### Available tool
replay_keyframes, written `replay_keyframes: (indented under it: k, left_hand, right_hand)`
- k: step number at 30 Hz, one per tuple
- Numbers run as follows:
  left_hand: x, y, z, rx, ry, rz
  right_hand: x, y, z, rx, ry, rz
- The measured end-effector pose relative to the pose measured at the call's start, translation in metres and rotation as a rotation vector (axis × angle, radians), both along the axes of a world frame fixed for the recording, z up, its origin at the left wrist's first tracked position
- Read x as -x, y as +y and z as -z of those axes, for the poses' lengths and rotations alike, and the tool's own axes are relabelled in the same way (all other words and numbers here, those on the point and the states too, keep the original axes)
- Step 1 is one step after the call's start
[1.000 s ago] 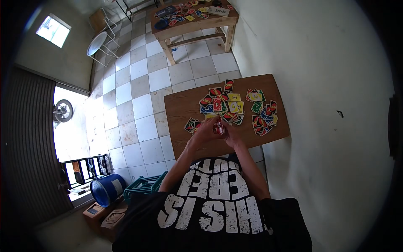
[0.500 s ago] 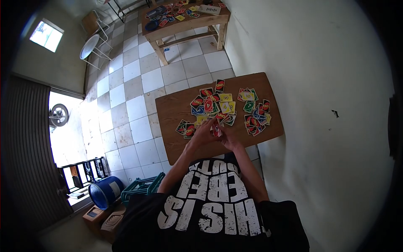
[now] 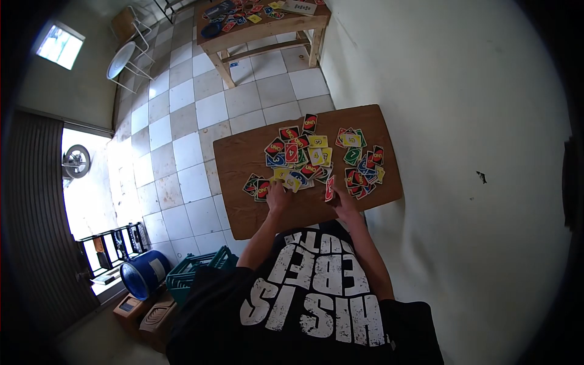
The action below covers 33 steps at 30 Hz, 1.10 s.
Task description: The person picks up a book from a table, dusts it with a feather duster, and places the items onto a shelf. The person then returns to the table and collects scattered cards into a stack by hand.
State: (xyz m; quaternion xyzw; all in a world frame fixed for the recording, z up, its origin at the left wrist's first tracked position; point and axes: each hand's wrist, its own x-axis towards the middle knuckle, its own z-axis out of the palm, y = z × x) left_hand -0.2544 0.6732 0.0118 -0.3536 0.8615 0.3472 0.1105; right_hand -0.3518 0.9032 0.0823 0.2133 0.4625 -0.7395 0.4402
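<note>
UNO cards lie in a loose, overlapping pile (image 3: pixel 298 152) on a low brown wooden table (image 3: pixel 240 210). My right hand (image 3: pixel 344 203) is closed on a red UNO card (image 3: pixel 330 188), held upright near the pile's front right; whether more cards sit behind it I cannot tell. At the pile's front left, my left hand (image 3: pixel 278 197) reaches down beside a yellow card (image 3: pixel 281 176). Its fingers look apart, and the fingertips are small and partly hidden against the cards. Just left of it lies a small cluster of cards (image 3: pixel 257 187).
More cards (image 3: pixel 363 173) are spread along the table's right side, close to the wall (image 3: pixel 444 152). A second wooden table (image 3: pixel 261 39) with cards stands at the far end. Left of me are a blue drum (image 3: pixel 143 277) and a green crate-like item (image 3: pixel 198 271).
My hands were together over the front of the pile; now they are apart. The left has moved left to the yellow card, the right slightly right with the red card. The view shifted a little.
</note>
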Motion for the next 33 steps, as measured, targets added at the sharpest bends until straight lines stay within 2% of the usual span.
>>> replay_keyframes:
  k: [5,8,11,13,16,23,26,29,33]
  left_hand:
    - [0.031,0.017,-0.009,0.046,-0.191,-0.399]
    - [0.042,0.026,-0.003,0.173,-0.237,-0.366]
    - [0.043,0.026,0.001,0.209,-0.16,-0.365]
    - [0.037,0.019,0.02,0.113,-0.079,-0.413]
    - [0.03,0.02,0.01,0.025,0.046,-0.508]
    - [0.012,0.025,-0.031,-0.159,0.448,-0.568]
    - [0.017,0.036,-0.083,-0.487,0.511,-0.634]
    - [0.021,0.043,-0.106,-0.476,0.639,-0.492]
    - [0.029,0.054,-0.129,-0.322,0.628,-0.409]
  right_hand:
    - [0.015,0.016,-0.012,-0.007,0.011,-0.01]
    - [0.021,0.027,-0.017,-0.008,0.044,-0.052]
    - [0.032,0.038,-0.023,-0.015,0.061,-0.094]
    - [0.044,0.042,-0.02,-0.017,0.063,-0.134]
    - [0.059,0.044,-0.014,-0.001,0.063,-0.216]
    - [0.082,0.005,0.004,0.078,0.032,-0.428]
    - [0.079,-0.013,-0.003,0.109,0.072,-0.485]
    - [0.077,-0.026,-0.015,0.23,-0.003,-0.572]
    - [0.07,-0.034,-0.03,0.51,-0.186,-0.629]
